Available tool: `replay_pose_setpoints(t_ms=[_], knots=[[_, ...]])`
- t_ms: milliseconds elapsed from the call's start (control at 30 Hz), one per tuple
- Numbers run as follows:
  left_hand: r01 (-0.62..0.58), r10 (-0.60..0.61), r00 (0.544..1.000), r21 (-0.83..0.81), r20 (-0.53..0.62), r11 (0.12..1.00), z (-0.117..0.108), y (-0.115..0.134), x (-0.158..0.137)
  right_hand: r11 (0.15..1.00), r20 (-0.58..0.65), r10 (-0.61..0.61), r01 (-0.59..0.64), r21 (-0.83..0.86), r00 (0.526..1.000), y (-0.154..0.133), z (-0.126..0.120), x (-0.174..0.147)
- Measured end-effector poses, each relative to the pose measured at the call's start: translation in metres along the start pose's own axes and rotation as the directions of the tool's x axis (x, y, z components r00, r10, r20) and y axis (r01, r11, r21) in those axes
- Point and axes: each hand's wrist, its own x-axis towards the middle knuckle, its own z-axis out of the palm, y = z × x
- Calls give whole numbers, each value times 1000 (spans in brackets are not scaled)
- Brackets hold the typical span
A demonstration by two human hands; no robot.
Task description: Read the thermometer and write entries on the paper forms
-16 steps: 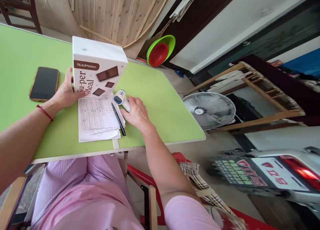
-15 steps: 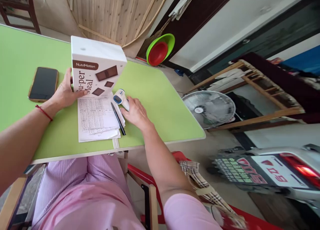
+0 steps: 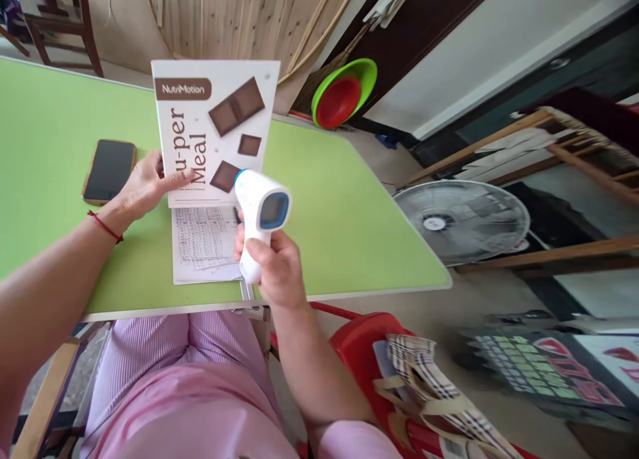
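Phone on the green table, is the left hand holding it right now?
No, the left hand holds the white box, its thumb across the front, while the phone lies on the green table.

Your green worktop [image 3: 339, 193] stretches from 9 o'clock past the middle. At 10 o'clock you have a dark wooden chair [image 3: 90, 40], at 11 a slatted wooden panel [image 3: 239, 20] with a curved rim. A white wall [image 3: 509, 20] slants across 2 o'clock, a caged fan [image 3: 434, 224] sits at 3, pale floor [image 3: 439, 293] shows at 4, and a red chair [image 3: 362, 339] at 5.
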Motion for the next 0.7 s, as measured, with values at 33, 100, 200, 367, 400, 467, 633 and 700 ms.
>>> replay_pose_setpoints(t_ms=[33,100,200,367,400,467,633,700], knots=[[8,-8,1000,0,30,1000,0,0,-1,999,5,31,-32,44,999,2,8,-3],[36,-38,997,31,61,999,0,1,-2,991,3,86,-86,107,996,8,18,-5],[37,-42,992,45,119,998,-3,0,-2,974,-14,160,-156,162,987,14,25,-2],[15,-13,977,-8,213,1000,-4,2,1,967,-21,191,-184,176,981,15,28,-1],[20,-14,973,-23,232,1000,-3,2,2,966,-15,191,-186,179,981,16,29,-1],[29,-15,963,-50,268,998,-2,2,5,963,-17,201,-194,188,980,17,31,-3],[41,-28,969,-50,246,998,-1,1,5,959,-19,206,-198,203,978,20,32,-2],[38,-25,975,-54,221,998,-1,0,4,954,-20,211,-202,222,977,20,32,-2]])
